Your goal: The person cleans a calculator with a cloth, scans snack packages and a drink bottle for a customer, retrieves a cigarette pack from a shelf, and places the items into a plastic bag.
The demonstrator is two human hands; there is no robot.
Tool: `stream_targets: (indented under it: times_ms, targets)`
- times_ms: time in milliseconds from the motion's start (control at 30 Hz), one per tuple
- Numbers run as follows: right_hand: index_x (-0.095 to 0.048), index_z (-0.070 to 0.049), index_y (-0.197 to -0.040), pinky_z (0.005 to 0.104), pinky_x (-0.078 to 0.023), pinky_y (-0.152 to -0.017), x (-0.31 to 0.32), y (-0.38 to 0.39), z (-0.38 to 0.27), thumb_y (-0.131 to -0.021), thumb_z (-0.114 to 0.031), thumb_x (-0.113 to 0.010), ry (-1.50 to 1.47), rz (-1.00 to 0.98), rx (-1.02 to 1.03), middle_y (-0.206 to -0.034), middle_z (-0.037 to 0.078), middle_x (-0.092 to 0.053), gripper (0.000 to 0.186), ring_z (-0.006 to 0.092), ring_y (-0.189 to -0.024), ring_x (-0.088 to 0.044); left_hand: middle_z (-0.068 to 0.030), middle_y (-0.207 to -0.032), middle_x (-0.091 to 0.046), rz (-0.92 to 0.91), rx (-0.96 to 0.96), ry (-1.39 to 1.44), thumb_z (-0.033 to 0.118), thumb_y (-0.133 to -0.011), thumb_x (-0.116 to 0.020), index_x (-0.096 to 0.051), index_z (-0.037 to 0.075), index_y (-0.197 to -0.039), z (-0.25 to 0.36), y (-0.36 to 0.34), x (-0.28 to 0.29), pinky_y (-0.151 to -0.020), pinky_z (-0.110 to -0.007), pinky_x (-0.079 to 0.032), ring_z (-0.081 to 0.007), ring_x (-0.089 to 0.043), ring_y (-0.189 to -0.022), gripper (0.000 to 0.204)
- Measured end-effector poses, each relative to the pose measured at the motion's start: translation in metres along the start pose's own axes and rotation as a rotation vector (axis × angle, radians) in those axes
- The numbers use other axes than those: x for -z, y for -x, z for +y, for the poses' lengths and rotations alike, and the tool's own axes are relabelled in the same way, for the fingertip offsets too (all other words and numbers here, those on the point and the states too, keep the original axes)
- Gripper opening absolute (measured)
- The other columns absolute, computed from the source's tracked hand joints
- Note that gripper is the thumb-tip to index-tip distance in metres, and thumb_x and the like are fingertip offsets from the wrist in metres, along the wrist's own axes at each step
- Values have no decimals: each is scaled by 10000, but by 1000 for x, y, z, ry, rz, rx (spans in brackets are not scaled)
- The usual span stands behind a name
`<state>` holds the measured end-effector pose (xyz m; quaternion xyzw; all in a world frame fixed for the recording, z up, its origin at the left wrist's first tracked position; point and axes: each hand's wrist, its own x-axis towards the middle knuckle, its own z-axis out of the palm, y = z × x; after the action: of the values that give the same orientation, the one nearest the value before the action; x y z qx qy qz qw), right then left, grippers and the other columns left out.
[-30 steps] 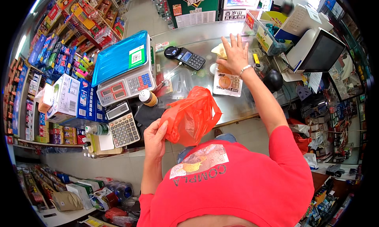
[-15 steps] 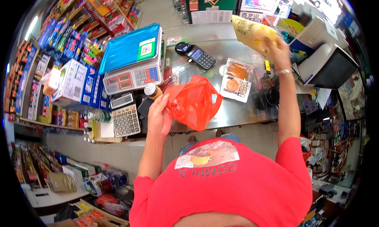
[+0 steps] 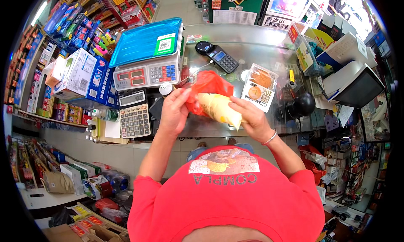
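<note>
Over the front of the glass counter, my left hand [image 3: 174, 107] grips the edge of a thin red plastic bag [image 3: 212, 83]. My right hand [image 3: 251, 115] holds a pale yellow snack packet [image 3: 219, 108] by its right side. The packet lies across the bag's front, its left end against the red plastic; whether that end is inside the mouth I cannot tell. Just right of the bag, a clear-and-white pack with a round brown bread [image 3: 259, 87] lies flat on the counter. A shaker jar with a white lid [image 3: 166, 89] stands behind my left hand.
A weighing scale with a blue tray [image 3: 146, 44] stands at the left, with a calculator [image 3: 135, 121] in front. Behind the bag lies a black card terminal [image 3: 219, 57] on a cable. A black rounded device [image 3: 301, 105] and a monitor [image 3: 355, 82] stand at the right.
My right hand has brought the yellow packet from the far right of the counter down to the red bag. My left hand still holds the bag.
</note>
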<state>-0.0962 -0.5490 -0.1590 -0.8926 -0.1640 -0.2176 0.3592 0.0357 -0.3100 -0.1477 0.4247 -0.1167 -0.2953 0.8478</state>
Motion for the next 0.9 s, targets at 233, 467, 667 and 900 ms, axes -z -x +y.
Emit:
stream_targets:
  times_ms: [233,467,667,900]
  targets:
    - [-644,-56,-1167,388,-567,-832,-24,-30,-8,-722,-12,-646,270,159,301,-1233,165,-620,447,368,-1151,-601,-1,-868,-650,-227,-74,-539,121,-967,-592,-647,9,-924,10,5,-42,-689,-217,-460,-45,-562,-771,132]
    - [-656,-66,-1122,433,-535,-820,-52,-37,4,-717,-136,-668,188,185,358,-1179,174,-627,411,366,-1109,-612,-35,-729,-571,-827,-130,-796,88,-921,-623,-586,-3,-857,40,37,-101,-618,-297,-444,-116,-523,-660,117]
    - [-640,-48,-1161,428,-500,-893,-37,-24,-16,-764,-227,-732,275,28,-60,-1126,141,-656,445,360,-1046,-623,-216,-1035,-672,-349,-61,-444,56,-938,-573,-621,-23,-963,45,45,-53,-750,-397,-576,-264,-684,-842,96]
    - [-498,-51,-1336,462,-428,-986,0,36,27,-797,-328,-755,323,147,-238,-1389,192,-458,659,403,-1276,-428,-264,-1216,-600,-137,-140,-202,70,-946,-553,-563,-28,-1114,36,52,-35,-709,-415,-592,-306,-685,-878,194]
